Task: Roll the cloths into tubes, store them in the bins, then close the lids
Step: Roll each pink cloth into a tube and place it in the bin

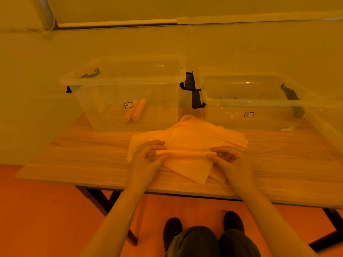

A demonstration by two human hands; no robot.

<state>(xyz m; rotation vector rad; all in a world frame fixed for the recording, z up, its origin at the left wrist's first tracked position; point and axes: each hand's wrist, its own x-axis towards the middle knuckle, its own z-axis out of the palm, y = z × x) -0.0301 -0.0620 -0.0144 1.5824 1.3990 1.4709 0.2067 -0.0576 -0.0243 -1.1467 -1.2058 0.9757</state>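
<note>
Wooden table (78,145): holds two clear bins and a loose pile of cloths.

Cloths (194,138): orange, lying unfolded at the table's centre, just in front of the gap between the bins. The near edge of the top cloth is turned over into a narrow roll (185,152) running from 9 to 3 o'clock.

Left hand (148,154): at the roll's 9 o'clock end, fingers curled, thumb and fingertips pinching the rolled edge.

Right hand (227,156): at the 3 o'clock end, fingers curled, pinching the same roll.

Left bin (104,80): at 11 o'clock from the cloths, lid off, dark latches raised. Two rolled cloth tubes (135,112) lie side by side on its floor.

Right bin (259,102): at 1 o'clock, open; contents cannot be told.

Shoes (172,230): dark, on the orange floor at 6 o'clock.
</note>
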